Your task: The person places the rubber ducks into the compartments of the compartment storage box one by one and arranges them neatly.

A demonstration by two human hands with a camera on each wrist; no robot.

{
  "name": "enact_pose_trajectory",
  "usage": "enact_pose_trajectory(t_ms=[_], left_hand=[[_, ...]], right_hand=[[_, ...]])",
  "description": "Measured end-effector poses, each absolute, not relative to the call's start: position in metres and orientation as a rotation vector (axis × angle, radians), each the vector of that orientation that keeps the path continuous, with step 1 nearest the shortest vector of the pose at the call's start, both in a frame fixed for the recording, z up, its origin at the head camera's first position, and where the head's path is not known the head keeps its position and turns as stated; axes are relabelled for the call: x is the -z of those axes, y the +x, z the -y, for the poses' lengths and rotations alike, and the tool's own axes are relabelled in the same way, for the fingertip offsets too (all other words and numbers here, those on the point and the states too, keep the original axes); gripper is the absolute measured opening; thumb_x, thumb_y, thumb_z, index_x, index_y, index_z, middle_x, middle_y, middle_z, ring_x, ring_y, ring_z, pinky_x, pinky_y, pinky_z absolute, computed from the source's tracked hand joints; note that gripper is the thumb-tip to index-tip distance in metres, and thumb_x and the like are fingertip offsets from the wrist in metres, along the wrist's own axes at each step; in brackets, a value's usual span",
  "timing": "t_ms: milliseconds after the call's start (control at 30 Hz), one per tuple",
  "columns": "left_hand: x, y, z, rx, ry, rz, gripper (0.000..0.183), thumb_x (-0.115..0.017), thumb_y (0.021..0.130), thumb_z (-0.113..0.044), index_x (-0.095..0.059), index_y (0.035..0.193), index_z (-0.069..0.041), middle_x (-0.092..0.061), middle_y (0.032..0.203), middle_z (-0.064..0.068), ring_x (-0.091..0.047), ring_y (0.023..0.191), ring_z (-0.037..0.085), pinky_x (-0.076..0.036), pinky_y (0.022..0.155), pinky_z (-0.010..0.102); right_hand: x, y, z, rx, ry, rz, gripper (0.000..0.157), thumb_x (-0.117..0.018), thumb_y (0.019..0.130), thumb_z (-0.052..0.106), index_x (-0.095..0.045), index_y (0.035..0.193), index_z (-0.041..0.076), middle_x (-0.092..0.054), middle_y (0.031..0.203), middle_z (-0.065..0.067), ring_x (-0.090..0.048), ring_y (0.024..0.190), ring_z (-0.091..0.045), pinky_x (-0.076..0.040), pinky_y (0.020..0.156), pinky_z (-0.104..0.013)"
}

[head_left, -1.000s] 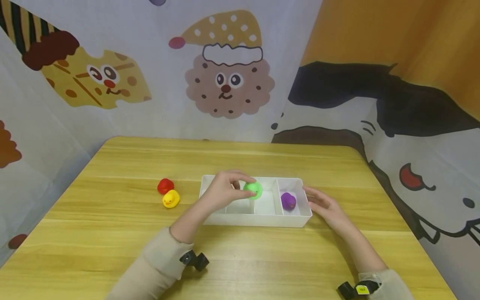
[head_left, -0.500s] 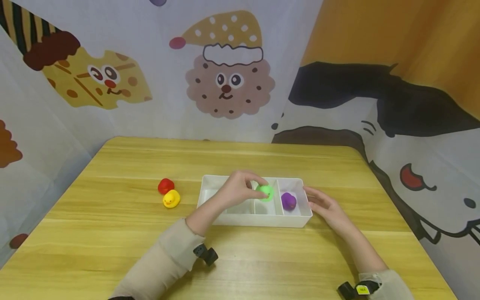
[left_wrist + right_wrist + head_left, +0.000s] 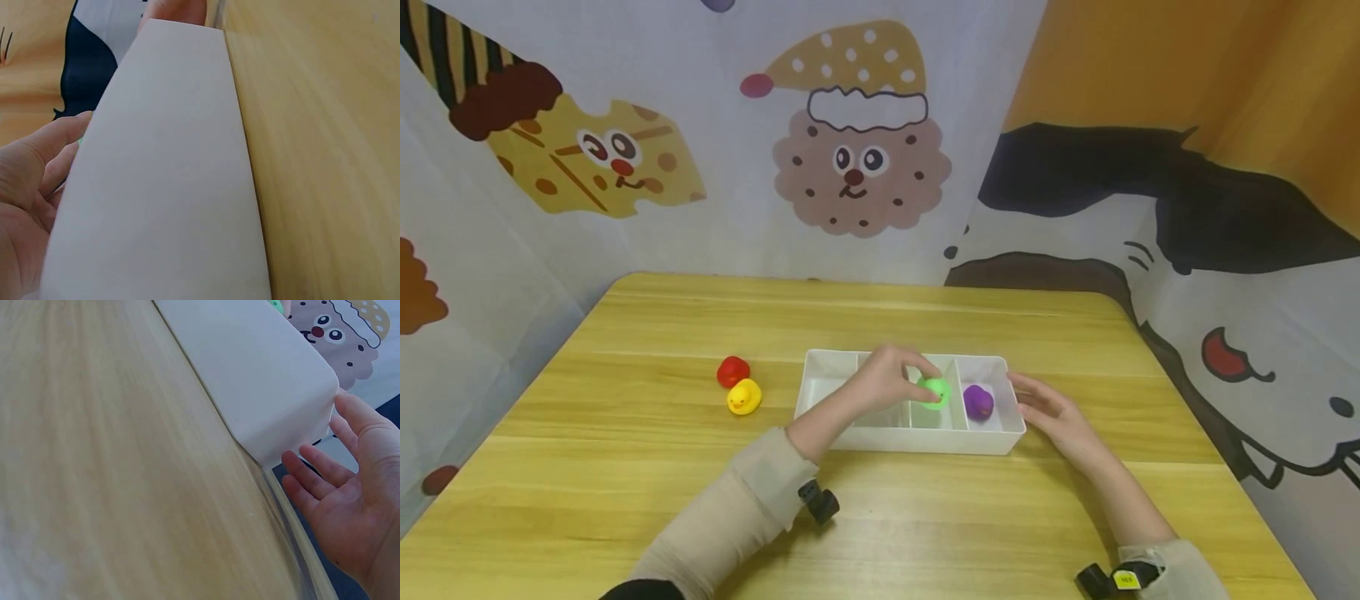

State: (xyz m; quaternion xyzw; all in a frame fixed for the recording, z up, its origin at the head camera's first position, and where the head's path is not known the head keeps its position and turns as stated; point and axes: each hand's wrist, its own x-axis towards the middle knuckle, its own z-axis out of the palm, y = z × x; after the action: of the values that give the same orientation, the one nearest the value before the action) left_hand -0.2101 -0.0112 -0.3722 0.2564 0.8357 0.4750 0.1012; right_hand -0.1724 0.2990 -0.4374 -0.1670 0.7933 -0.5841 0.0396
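Observation:
A green toy duck is pinched between the thumb and fingers of my left hand, low in the third compartment from the left of a white divided box. A purple toy duck sits in the rightmost compartment. My right hand rests its fingertips against the box's right end; in the right wrist view its fingers are loosely extended at the box's end wall. In the left wrist view the box's side hides most of the green duck.
Left of the box, a red toy duck and a yellow toy duck stand close together on the wooden table. A printed cloth hangs behind the table's far edge.
My left hand has carried the green duck to the right, from over the divider into the third compartment, and slightly lower. The right hand has stayed at the box's end.

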Motion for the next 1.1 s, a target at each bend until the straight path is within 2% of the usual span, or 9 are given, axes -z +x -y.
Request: enact_pose_trajectory(t_ms=[100, 200, 300, 433, 700, 1100], left_hand=[[0.375, -0.213, 0.010, -1.385, 0.765, -2.470, 0.028, -0.085, 0.072, -0.020, -0.076, 0.098, -0.016, -0.067, 0.095, -0.010, -0.054, 0.076, 0.015, -0.047, 0.064, 0.029], [0.378, -0.216, 0.008, -1.369, 0.778, -2.470, 0.028, -0.085, 0.072, -0.019, -0.076, 0.098, -0.015, -0.068, 0.095, -0.010, -0.057, 0.086, 0.013, -0.048, 0.073, 0.030], [0.381, -0.218, 0.007, -1.345, 0.790, -2.479, 0.027, -0.085, 0.072, -0.018, -0.076, 0.098, -0.015, -0.068, 0.095, -0.010, -0.059, 0.096, 0.012, -0.046, 0.084, 0.034], [0.383, -0.220, 0.006, -1.311, 0.773, -2.483, 0.028, -0.085, 0.072, -0.018, -0.076, 0.098, -0.015, -0.068, 0.096, -0.010, -0.059, 0.101, 0.013, -0.044, 0.093, 0.039], [0.388, -0.222, 0.005, -1.263, 0.752, -2.477, 0.026, -0.084, 0.072, -0.017, -0.076, 0.097, -0.016, -0.069, 0.099, -0.009, -0.059, 0.104, 0.013, -0.040, 0.097, 0.041], [0.391, -0.224, 0.002, -1.164, 0.722, -2.518, 0.028, -0.085, 0.071, -0.017, -0.076, 0.097, -0.018, -0.069, 0.103, -0.009, -0.058, 0.108, 0.015, -0.040, 0.098, 0.041]], right_hand=[[0.437, -0.172, -0.299, 1.787, -0.498, -2.438, 0.048, -0.057, 0.097, 0.011, -0.042, 0.142, 0.000, -0.044, 0.139, -0.025, -0.053, 0.115, -0.007, -0.042, 0.092, -0.021], [0.437, -0.172, -0.299, 1.787, -0.474, -2.437, 0.049, -0.058, 0.097, 0.012, -0.042, 0.142, 0.002, -0.044, 0.140, -0.024, -0.054, 0.115, -0.006, -0.042, 0.092, -0.021], [0.437, -0.171, -0.299, 1.781, -0.459, -2.439, 0.050, -0.059, 0.096, 0.014, -0.043, 0.142, 0.003, -0.044, 0.140, -0.023, -0.054, 0.115, -0.006, -0.042, 0.092, -0.021], [0.437, -0.171, -0.298, 1.775, -0.456, -2.442, 0.050, -0.059, 0.096, 0.015, -0.042, 0.142, 0.003, -0.044, 0.140, -0.023, -0.054, 0.115, -0.006, -0.042, 0.092, -0.021], [0.436, -0.172, -0.299, 1.774, -0.492, -2.445, 0.049, -0.057, 0.097, 0.012, -0.042, 0.142, 0.001, -0.043, 0.140, -0.026, -0.053, 0.115, -0.006, -0.041, 0.092, -0.020], [0.435, -0.172, -0.298, 1.792, -0.515, -2.434, 0.048, -0.055, 0.097, 0.008, -0.040, 0.141, -0.003, -0.041, 0.140, -0.028, -0.053, 0.114, -0.004, -0.041, 0.092, -0.019]])
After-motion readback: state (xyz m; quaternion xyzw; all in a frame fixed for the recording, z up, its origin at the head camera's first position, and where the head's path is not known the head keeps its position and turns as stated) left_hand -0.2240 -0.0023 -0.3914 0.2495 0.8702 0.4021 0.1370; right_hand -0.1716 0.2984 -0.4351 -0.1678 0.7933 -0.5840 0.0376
